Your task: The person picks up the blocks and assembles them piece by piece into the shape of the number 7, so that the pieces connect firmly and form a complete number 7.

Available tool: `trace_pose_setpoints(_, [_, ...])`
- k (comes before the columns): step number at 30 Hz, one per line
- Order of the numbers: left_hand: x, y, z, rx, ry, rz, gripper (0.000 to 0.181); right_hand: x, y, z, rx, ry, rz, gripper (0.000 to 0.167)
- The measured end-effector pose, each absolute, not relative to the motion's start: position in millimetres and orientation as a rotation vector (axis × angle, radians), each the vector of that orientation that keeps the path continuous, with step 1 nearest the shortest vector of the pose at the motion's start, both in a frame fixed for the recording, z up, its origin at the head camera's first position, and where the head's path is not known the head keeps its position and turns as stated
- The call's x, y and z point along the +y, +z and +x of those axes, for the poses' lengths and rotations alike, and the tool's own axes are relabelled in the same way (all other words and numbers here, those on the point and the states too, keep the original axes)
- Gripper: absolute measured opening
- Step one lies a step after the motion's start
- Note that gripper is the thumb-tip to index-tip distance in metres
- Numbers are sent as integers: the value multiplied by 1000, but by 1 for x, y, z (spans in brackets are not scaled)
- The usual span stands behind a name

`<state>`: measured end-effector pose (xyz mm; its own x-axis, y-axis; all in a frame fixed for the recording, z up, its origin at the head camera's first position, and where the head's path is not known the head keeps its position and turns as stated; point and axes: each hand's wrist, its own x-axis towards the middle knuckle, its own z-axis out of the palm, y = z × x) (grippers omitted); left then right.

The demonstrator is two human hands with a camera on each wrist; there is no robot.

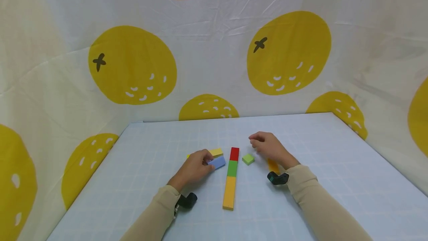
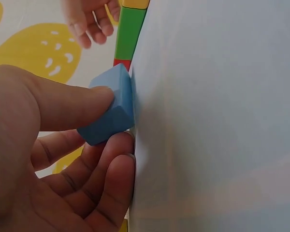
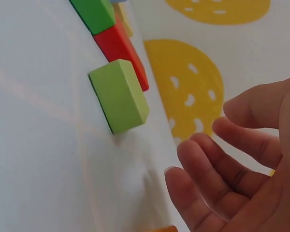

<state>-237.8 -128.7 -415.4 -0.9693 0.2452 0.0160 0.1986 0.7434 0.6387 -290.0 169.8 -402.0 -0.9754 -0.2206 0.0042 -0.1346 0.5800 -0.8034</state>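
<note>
My left hand (image 1: 196, 167) pinches a blue block (image 2: 111, 106) between thumb and fingers, low at the table surface. To its right runs a row of blocks end to end: a red block (image 1: 234, 154) at the far end, a green block (image 1: 232, 168), then a longer orange-yellow block (image 1: 229, 193) nearest me. A light green block (image 3: 118, 96) lies apart, just right of the row. Above the table, beyond that block, my right hand (image 1: 269, 146) hovers with loosely bent fingers and nothing between them.
Behind my left hand lies a pale yellow block (image 1: 216, 152), partly covered. An orange block (image 1: 273, 166) rests under my right wrist, partly hidden. A white cloth with yellow fruit prints (image 1: 214, 66) hangs along the far edge of the light table (image 1: 133, 192).
</note>
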Motion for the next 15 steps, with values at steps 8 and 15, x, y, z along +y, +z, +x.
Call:
trace_pose_setpoints(8, [-132,-413,-239,2845,1110,376,18,194,-401,-285,2801,-1250,-328,35])
trace_pose_setpoints(15, [-136,-418,-240,2799,1185,384,22,214,-410,-281,2781,-1251,-344,37])
